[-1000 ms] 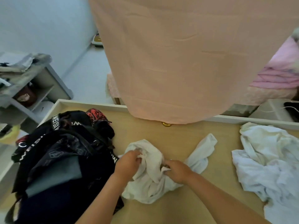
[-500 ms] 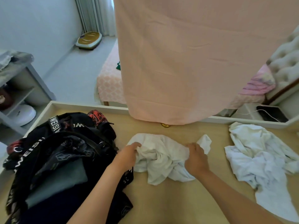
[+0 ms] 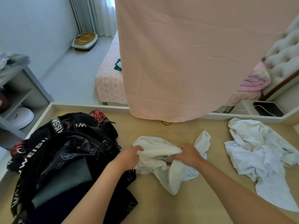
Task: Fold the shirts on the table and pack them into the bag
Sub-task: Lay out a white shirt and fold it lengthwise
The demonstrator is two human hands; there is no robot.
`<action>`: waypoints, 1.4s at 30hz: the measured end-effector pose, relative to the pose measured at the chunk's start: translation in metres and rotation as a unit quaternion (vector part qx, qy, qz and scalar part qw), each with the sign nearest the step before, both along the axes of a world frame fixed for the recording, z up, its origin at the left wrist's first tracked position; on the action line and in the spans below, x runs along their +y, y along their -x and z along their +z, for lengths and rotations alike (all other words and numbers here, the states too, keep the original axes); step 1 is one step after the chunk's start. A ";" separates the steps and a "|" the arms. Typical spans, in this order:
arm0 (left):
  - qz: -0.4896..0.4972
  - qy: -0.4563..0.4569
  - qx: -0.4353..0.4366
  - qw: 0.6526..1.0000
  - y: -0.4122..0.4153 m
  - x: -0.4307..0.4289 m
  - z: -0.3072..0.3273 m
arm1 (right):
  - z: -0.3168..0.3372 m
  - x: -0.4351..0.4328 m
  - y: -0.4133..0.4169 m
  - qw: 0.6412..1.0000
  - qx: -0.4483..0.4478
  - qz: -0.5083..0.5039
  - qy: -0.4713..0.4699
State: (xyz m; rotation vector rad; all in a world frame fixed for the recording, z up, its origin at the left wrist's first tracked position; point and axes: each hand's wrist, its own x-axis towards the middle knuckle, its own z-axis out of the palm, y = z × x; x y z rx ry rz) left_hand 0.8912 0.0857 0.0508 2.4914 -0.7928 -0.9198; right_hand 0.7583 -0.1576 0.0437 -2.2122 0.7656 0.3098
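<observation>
A pale peach cloth [image 3: 194,62] hung over the far middle of the wooden table [image 3: 169,207], its hem reaching the far rim and hiding all but the edge of a small gold object [image 3: 166,123]. A black backpack [image 3: 68,143] with white lettering on its straps lay open on the left part of the table, a folded grey garment [image 3: 64,180] showing in its mouth; its near flap touched the left forearm. On the right side, well apart from the hands, a second white shirt [image 3: 262,159] lay in a loose heap, trailing toward the near edge. Beyond the table stood a grey shelf unit [image 3: 24,88] at left, a floor scale [image 3: 85,40] by the curtains, a bed with a pink patterned cover [image 3: 108,83] and a tufted headboard [image 3: 284,55].

The white shirt [image 3: 158,152] sat crumpled at the table's centre, just beside the backpack. The left hand [image 3: 129,156] gripped its left end with curled fingers, and the right hand [image 3: 188,153] clutched a bunch of cloth at its right. Between them the bundle ran roughly left to right. One sleeve stuck out past the right hand, pointing toward the far right, and another fold trailed toward the near edge. Front and back could not be told.
</observation>
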 end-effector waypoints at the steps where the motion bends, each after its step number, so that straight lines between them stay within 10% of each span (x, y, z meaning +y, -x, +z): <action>1: 0.004 0.011 -0.035 0.999 -0.007 -0.007 0.009 | 0.014 -0.014 -0.004 0.999 -0.022 -0.016 0.045; 10: 0.081 0.241 -0.197 0.947 -0.077 -0.034 0.107 | 0.138 -0.090 -0.028 0.912 -0.280 -0.291 0.070; 22: 0.005 -0.028 -0.048 0.998 -0.035 -0.030 0.040 | 0.050 -0.079 0.020 0.933 0.103 -0.252 0.234; 24: 0.028 0.018 -0.021 0.999 -0.024 -0.037 0.034 | 0.033 -0.061 0.024 0.950 0.051 -0.147 0.270; 29: 0.083 0.306 -0.010 0.948 -0.015 -0.079 0.089 | 0.037 0.000 -0.005 0.993 -0.070 0.084 -0.051; 33: 0.138 0.479 -0.010 0.867 -0.032 -0.104 0.134 | 0.056 -0.027 -0.038 0.967 -0.207 -0.139 -0.057; 38: 0.121 0.307 -0.073 0.941 -0.044 -0.104 0.067 | 0.065 -0.108 -0.012 0.891 -0.200 -0.394 0.101; 42: 0.089 0.124 -0.011 0.988 -0.003 -0.102 -0.009 | 0.034 -0.116 0.017 0.898 -0.105 -0.339 0.259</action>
